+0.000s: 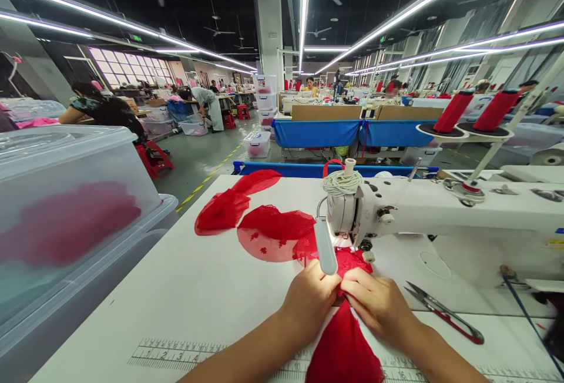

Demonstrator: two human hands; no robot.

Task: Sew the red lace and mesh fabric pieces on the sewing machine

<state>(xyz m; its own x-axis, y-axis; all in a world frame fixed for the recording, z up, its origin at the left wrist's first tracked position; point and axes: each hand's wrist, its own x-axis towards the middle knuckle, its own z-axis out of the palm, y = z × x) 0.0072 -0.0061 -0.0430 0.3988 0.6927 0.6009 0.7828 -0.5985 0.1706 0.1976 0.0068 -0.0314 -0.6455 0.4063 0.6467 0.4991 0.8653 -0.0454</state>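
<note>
Red fabric (346, 348) runs from the table's front edge up between my hands to the needle area of a white sewing machine (396, 204). My left hand (311, 298) is closed on the fabric from the left, its fingertips partly behind a grey lamp (326, 248). From the right, my right hand (376, 301) pinches the same fabric, close beside the left. Sheer red lace pieces (273, 233) trail away to the left on the white tabletop. The needle itself is hidden behind the lamp and machine head.
Thread snips (445, 312) lie right of my right hand. A printed ruler (176, 353) crosses the table's front. Clear plastic bins (74, 195) stand at left. Red thread cones (453, 111) rise behind the machine. Other people sit or bend at work farther back.
</note>
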